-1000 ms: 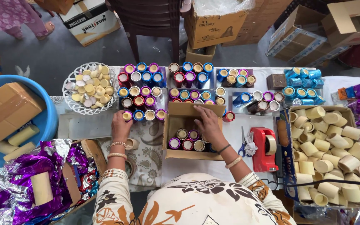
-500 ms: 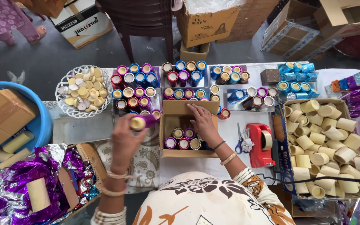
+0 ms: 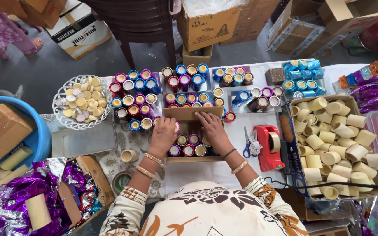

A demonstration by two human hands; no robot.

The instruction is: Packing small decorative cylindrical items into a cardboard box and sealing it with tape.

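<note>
Desk [image 3: 206, 172]: it spans your view under a pale cloth, crowded with goods.
Plain tubes carton [image 3: 295, 144]: at the desk's right edge, heaped with bare cream cardboard tubes.
Blue tub [image 3: 40, 140]: at the left edge, holding brown cartons.
Foil-wrapped tubes [image 3: 136, 96]: upright in rows along the far edge, in purple, blue and red.
Small carton [image 3: 184, 114]: at the desk's middle, open, partly filled with wrapped tubes standing on end.
Left hand [image 3: 163, 136]: fingers curled down over a purple tube at the carton's left wall; whether it grips or only presses is hidden.
Right hand [image 3: 211, 126]: flat and unclenched, fingertips resting on the packed tubes.
Tape dispenser [image 3: 268, 146]: red, just right of the carton, scissors beside it.
Advice: seat each tube upright and snug against its neighbours, steadying the row with your flat hand.
</note>
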